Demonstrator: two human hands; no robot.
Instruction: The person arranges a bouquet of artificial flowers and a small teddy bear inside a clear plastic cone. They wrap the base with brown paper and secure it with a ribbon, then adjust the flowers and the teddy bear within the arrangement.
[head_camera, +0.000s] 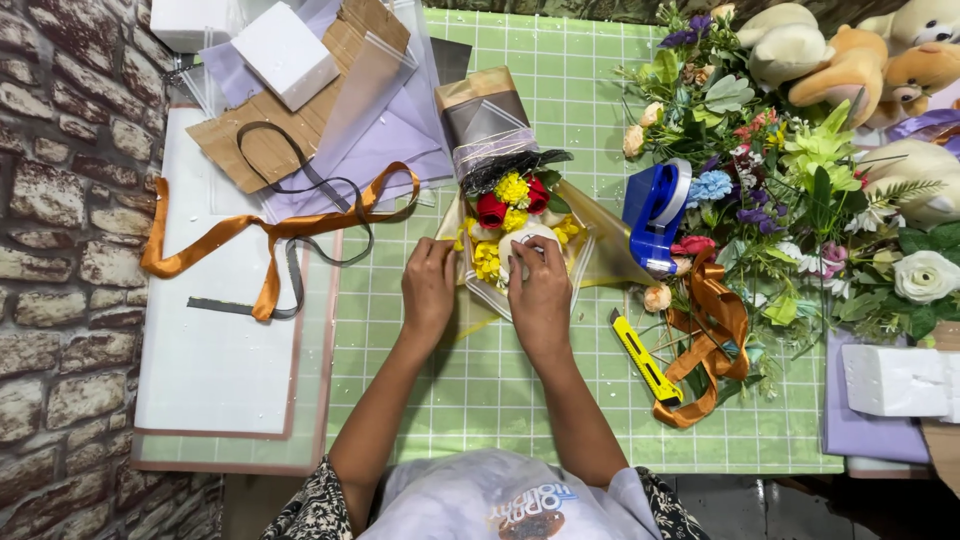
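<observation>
A small bouquet (510, 205) of yellow, red and white flowers lies on the green grid mat (560, 90), wrapped in gold and grey paper with its stem end pointing away from me. My left hand (428, 285) rests on the clear and yellow wrapping at the bouquet's near left edge. My right hand (538, 290) pinches the wrapping beside a white flower (525, 240) at the near right. Both hands touch the bouquet's open end.
A blue tape dispenser (655, 213) and a yellow utility knife (645, 360) lie right of the bouquet. Orange ribbon (715, 340), loose artificial flowers (800, 190) and plush toys (850, 60) fill the right. Left are ribbons (270, 235), cardboard, purple paper, foam blocks (285, 50).
</observation>
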